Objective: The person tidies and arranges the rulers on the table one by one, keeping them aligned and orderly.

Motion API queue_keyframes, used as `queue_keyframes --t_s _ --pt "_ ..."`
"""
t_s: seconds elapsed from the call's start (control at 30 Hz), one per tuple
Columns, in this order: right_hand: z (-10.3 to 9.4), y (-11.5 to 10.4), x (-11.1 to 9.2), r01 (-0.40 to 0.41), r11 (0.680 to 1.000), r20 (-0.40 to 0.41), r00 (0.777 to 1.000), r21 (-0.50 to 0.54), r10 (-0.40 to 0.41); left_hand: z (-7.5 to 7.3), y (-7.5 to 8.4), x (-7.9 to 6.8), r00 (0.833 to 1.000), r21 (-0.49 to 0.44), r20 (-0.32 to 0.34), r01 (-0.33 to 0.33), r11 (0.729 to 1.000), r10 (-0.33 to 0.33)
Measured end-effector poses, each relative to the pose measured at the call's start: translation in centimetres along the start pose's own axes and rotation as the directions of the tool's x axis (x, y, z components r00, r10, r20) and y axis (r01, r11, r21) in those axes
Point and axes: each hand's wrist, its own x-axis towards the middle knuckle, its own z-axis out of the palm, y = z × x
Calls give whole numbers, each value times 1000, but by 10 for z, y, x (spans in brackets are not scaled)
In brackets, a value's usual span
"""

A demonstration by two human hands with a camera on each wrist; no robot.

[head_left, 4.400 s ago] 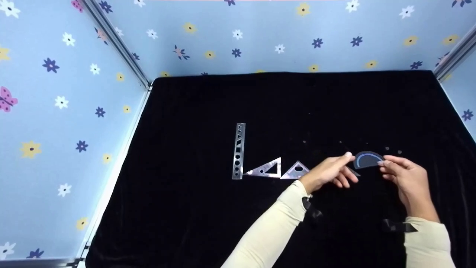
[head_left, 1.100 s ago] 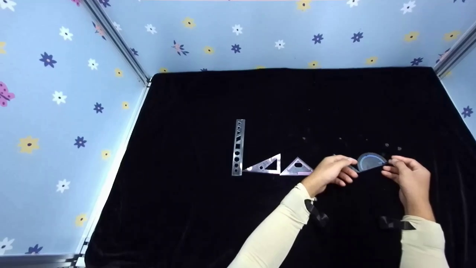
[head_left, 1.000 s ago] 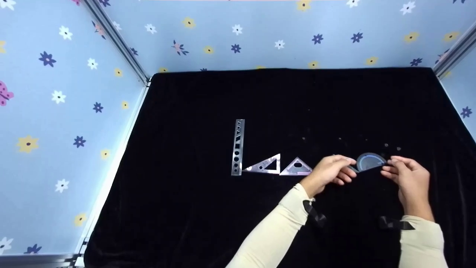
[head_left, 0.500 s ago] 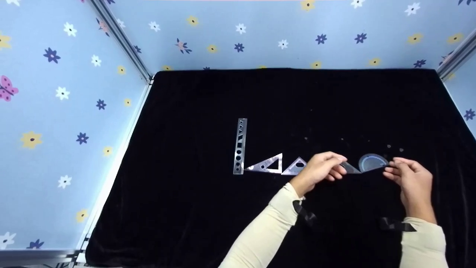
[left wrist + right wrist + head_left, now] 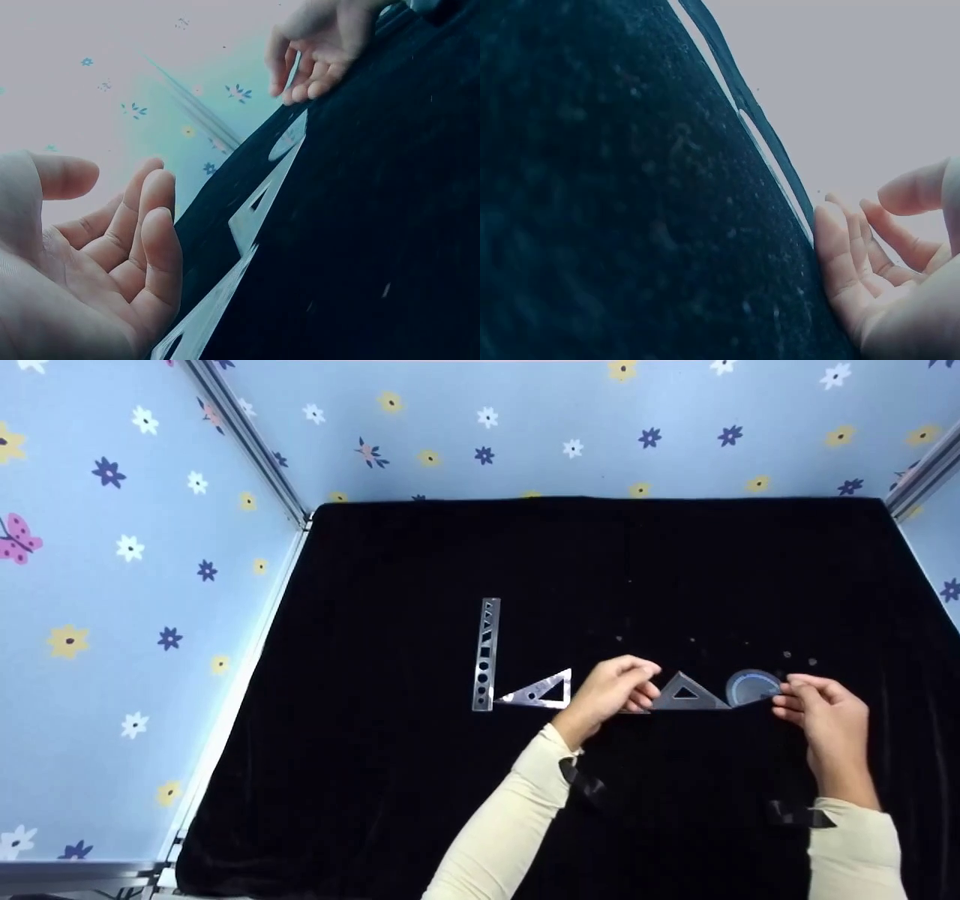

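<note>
Flat drafting pieces lie in a row on black cloth. A clear protractor is at the right, its left corner meeting a grey set square. My right hand is at the protractor's right edge; in the right wrist view thumb and fingers stand apart, and whether a fingertip touches it I cannot tell. My left hand hovers over another set square, mostly hidden beneath it. The left wrist view has the left fingers loosely bent, holding nothing. Further left lies a slim set square.
A stencil ruler with shaped cutouts lies lengthwise at the row's left end. Small pale specks dot the black cloth behind the row. Flowered panels close off the back and sides.
The protractor, earlier between both hands, now lies beside the grey set square. My left hand has moved left, uncovering that square and covering the other. My right hand has hardly moved.
</note>
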Motion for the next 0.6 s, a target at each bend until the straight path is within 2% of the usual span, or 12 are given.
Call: queue_keyframes --t_s 0.37,0.6 --pt "13 -3 -8 29 998 64 998 -54 -25 -34 7 -17 998 58 -44 -46 997 48" --pt "27 -4 -12 69 994 87 994 -87 -62 -58 13 -24 994 146 -66 -79 986 89"
